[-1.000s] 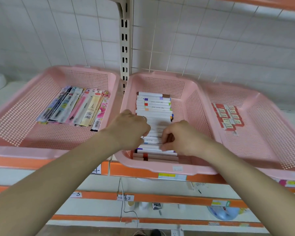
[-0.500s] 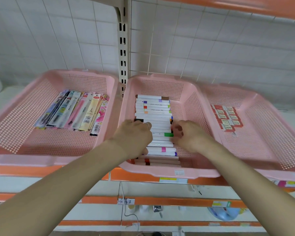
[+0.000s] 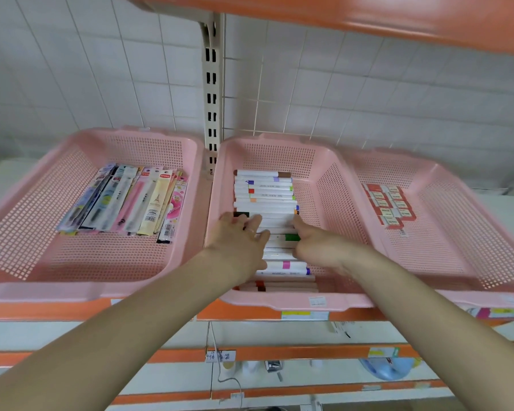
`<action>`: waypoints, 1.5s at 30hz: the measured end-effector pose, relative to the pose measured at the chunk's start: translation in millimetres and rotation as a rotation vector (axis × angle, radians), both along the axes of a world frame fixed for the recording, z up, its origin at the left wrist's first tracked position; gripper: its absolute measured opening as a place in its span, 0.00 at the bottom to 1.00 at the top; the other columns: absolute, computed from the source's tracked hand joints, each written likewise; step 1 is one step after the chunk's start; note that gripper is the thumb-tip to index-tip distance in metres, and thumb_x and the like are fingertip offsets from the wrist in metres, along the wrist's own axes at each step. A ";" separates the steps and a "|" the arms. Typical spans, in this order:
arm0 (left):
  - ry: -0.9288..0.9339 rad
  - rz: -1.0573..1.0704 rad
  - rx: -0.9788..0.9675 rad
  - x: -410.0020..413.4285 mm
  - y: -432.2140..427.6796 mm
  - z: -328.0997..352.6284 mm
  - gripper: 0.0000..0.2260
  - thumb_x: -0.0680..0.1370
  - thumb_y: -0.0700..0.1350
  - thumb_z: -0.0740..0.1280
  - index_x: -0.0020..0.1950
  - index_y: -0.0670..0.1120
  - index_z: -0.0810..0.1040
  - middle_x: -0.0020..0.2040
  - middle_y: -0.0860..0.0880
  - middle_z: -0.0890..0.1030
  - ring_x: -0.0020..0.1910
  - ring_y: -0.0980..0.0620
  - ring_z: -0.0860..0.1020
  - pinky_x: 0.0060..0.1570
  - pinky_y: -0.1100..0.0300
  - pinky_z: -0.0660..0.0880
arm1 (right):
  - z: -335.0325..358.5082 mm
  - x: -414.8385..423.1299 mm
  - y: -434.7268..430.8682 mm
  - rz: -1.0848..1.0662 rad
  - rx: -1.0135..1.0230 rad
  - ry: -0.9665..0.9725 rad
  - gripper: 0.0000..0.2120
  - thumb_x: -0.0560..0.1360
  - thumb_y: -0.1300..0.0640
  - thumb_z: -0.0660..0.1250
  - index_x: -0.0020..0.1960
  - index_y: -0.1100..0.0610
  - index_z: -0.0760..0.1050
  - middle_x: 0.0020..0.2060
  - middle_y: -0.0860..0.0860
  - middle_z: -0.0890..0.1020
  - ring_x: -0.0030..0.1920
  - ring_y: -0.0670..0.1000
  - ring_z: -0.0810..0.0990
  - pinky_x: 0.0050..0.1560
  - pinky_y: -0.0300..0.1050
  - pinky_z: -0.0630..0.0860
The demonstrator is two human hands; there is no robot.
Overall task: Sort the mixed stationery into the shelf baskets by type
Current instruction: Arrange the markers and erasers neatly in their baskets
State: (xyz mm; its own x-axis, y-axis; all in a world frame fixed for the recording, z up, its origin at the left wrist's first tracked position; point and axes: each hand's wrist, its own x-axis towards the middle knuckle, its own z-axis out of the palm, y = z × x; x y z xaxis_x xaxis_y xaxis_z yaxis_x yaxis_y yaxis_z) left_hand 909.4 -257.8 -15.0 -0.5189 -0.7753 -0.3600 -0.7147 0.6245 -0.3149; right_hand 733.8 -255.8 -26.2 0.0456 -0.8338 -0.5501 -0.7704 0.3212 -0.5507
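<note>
Three pink mesh baskets stand side by side on an orange shelf. The middle basket [image 3: 333, 185] holds a row of several white markers [image 3: 264, 192] with coloured caps, laid crosswise. My left hand [image 3: 239, 237] lies flat on the left ends of the markers, fingers straight. My right hand [image 3: 315, 243] touches their right ends with its fingers extended, next to a green-capped marker [image 3: 291, 237]. The left basket [image 3: 42, 200] holds several packaged pens [image 3: 125, 203]. The right basket [image 3: 463, 221] holds several small red-and-white erasers [image 3: 389, 204].
An orange shelf [image 3: 368, 16] hangs overhead, close above the baskets. A cream slotted upright [image 3: 212, 93] runs up the tiled wall between the left and middle baskets. Lower orange shelf rails [image 3: 309, 353] with price labels sit below.
Both hands have slid farther back along the marker row and their fingers have straightened. Markers near the front of the basket, once covered, now show. The view has tilted upward.
</note>
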 end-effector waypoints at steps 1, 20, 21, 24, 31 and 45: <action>-0.031 0.004 0.020 -1.3 -0.7 -0.5 0.28 0.85 0.56 0.50 0.82 0.48 0.46 0.82 0.42 0.42 0.80 0.42 0.51 0.75 0.44 0.54 | 1.1 0.9 0.1 -0.003 -0.008 -0.015 0.40 0.76 0.68 0.55 0.80 0.47 0.42 0.77 0.51 0.60 0.74 0.54 0.61 0.62 0.40 0.62; 0.666 0.038 -0.291 -58.9 40.3 30.0 0.31 0.80 0.66 0.45 0.79 0.53 0.61 0.78 0.49 0.65 0.76 0.46 0.63 0.73 0.46 0.59 | 62.0 -96.1 78.5 -0.039 -0.729 0.471 0.24 0.81 0.45 0.57 0.75 0.51 0.64 0.78 0.55 0.59 0.78 0.58 0.54 0.75 0.60 0.54; 0.683 0.035 -0.294 -73.1 48.9 31.2 0.31 0.80 0.66 0.46 0.79 0.53 0.63 0.78 0.48 0.66 0.76 0.46 0.64 0.73 0.46 0.60 | 63.4 -109.6 88.3 -0.058 -0.737 0.492 0.25 0.81 0.43 0.56 0.76 0.49 0.63 0.79 0.54 0.58 0.78 0.57 0.53 0.75 0.61 0.53; 0.741 -0.009 -0.314 -123.0 79.0 37.0 0.33 0.78 0.65 0.48 0.74 0.48 0.72 0.73 0.45 0.73 0.71 0.43 0.72 0.69 0.43 0.65 | 66.0 -157.9 126.4 -0.104 -0.737 0.522 0.27 0.81 0.39 0.54 0.77 0.48 0.61 0.79 0.52 0.56 0.79 0.56 0.52 0.75 0.62 0.54; 0.728 -0.027 -0.290 -254.0 142.5 44.9 0.34 0.75 0.68 0.45 0.74 0.53 0.70 0.76 0.49 0.68 0.74 0.47 0.66 0.73 0.47 0.60 | 71.5 -288.4 218.8 -0.220 -0.730 0.496 0.31 0.80 0.36 0.50 0.78 0.49 0.59 0.80 0.52 0.53 0.79 0.56 0.48 0.76 0.60 0.51; 0.800 -0.247 -0.182 -475.7 209.3 52.8 0.32 0.78 0.65 0.46 0.76 0.52 0.67 0.78 0.50 0.66 0.75 0.47 0.64 0.73 0.47 0.60 | 95.9 -483.6 336.9 -0.464 -0.674 0.657 0.30 0.80 0.36 0.52 0.78 0.47 0.60 0.80 0.51 0.55 0.79 0.56 0.49 0.76 0.60 0.52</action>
